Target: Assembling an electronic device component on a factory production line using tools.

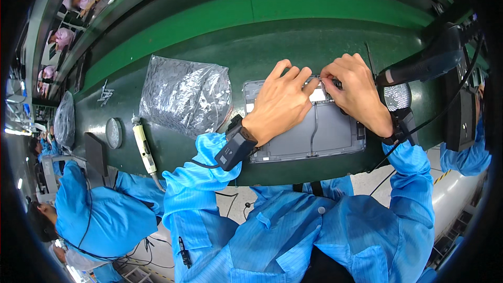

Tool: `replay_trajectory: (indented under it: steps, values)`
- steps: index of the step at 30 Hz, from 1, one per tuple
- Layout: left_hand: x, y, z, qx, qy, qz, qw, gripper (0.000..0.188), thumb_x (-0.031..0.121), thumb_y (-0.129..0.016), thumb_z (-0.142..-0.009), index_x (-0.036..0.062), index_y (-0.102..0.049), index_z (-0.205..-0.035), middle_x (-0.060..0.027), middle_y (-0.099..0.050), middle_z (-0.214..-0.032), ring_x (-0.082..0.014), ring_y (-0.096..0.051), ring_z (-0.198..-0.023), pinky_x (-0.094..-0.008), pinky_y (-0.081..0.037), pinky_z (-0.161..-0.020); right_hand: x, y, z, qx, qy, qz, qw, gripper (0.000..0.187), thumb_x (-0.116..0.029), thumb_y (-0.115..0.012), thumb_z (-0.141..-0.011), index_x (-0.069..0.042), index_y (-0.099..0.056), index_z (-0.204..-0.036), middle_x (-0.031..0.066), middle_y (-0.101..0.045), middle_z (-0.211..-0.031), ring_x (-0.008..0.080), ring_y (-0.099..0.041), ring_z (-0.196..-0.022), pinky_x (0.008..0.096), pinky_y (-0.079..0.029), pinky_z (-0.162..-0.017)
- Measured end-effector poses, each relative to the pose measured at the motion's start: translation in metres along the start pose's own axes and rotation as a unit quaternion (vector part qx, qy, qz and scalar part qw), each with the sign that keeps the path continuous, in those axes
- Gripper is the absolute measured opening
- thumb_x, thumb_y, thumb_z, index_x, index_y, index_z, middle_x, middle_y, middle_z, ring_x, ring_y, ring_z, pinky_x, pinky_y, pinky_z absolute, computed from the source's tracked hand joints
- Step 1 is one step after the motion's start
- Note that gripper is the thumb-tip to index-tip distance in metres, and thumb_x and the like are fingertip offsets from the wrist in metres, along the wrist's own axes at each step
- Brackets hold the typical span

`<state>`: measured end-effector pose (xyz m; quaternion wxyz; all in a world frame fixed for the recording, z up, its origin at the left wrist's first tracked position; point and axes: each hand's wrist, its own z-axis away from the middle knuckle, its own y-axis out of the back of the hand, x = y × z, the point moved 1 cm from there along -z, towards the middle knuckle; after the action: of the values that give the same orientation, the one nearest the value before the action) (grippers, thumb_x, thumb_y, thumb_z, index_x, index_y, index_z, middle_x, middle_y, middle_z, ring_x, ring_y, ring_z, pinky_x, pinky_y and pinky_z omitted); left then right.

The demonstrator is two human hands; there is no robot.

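In front of me on the bench lies a flat grey device casing point(338, 128), open-faced, with a thin dark cable running down its middle and a white patch near its far edge. My left hand point(283, 102) reaches over its far left part, fingers bent and fingertips close to the white patch; whatever they grip is hidden. At the far right part of the casing, my right hand point(356, 91) is closed in a pinch. A small dark bit shows by its thumb, too little to name. Both wrists wear dark bands, the left with a black box.
A clear plastic bag point(186, 94) lies left of the casing. Beyond it are an electric screwdriver point(143, 147), a round dish point(113, 133) and a small cluster of bits point(106, 94). A black device on an arm point(424, 63) overhangs the right, above a dotted round dish point(397, 96). Co-workers sit nearby.
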<state>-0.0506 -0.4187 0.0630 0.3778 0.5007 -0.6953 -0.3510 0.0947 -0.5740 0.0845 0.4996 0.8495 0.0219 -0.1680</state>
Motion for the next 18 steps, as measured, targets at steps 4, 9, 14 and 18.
replay_trajectory:
  steps: [4, 9, 14, 18]
  values:
    - [-0.0004, 0.0015, 0.0015, 0.002, 0.008, 0.013, 1.000, 0.040, 0.010, -0.075, -0.083, 0.0045, -0.078, -0.122, -0.0103, -0.063, -0.104, -0.0309, -0.065, -0.101, -0.0456, -0.046, -0.107, -0.0003, 0.0011, 0.0023, 0.008, -0.002, -0.024, 1.000, 0.005, -0.001, -0.078, -0.086, -0.002, -0.075, -0.089, 0.0090, -0.067, -0.083, 0.0304, -0.062, -0.085, 0.0436, -0.047, -0.083]
    - [-0.0005, 0.0028, 0.0004, 0.007, 0.004, 0.020, 1.000, 0.039, 0.010, -0.074, -0.083, 0.0043, -0.079, -0.122, -0.0112, -0.063, -0.104, -0.0316, -0.065, -0.100, -0.0465, -0.046, -0.106, 0.0021, 0.0035, 0.0061, -0.001, 0.004, -0.003, 1.000, 0.006, 0.000, -0.078, -0.085, -0.002, -0.075, -0.090, 0.0094, -0.068, -0.085, 0.0307, -0.062, -0.086, 0.0431, -0.047, -0.083]
    - [-0.0005, 0.0033, 0.0001, 0.006, 0.009, 0.027, 1.000, 0.039, 0.009, -0.073, -0.083, 0.0044, -0.079, -0.121, -0.0111, -0.063, -0.103, -0.0301, -0.066, -0.096, -0.0464, -0.047, -0.104, 0.0053, 0.0035, 0.0057, -0.005, 0.006, -0.022, 1.000, 0.006, 0.001, -0.077, -0.086, -0.001, -0.075, -0.091, 0.0100, -0.067, -0.086, 0.0315, -0.062, -0.088, 0.0438, -0.049, -0.085]
    - [-0.0034, 0.0001, -0.0005, 0.010, 0.013, 0.042, 0.999, 0.038, 0.009, -0.072, -0.083, 0.0044, -0.080, -0.120, -0.0116, -0.065, -0.102, -0.0283, -0.067, -0.092, -0.0464, -0.047, -0.103, 0.0045, 0.0051, 0.0055, -0.012, 0.010, -0.012, 1.000, 0.007, 0.002, -0.077, -0.085, -0.001, -0.075, -0.091, 0.0102, -0.067, -0.086, 0.0318, -0.062, -0.089, 0.0442, -0.049, -0.085]
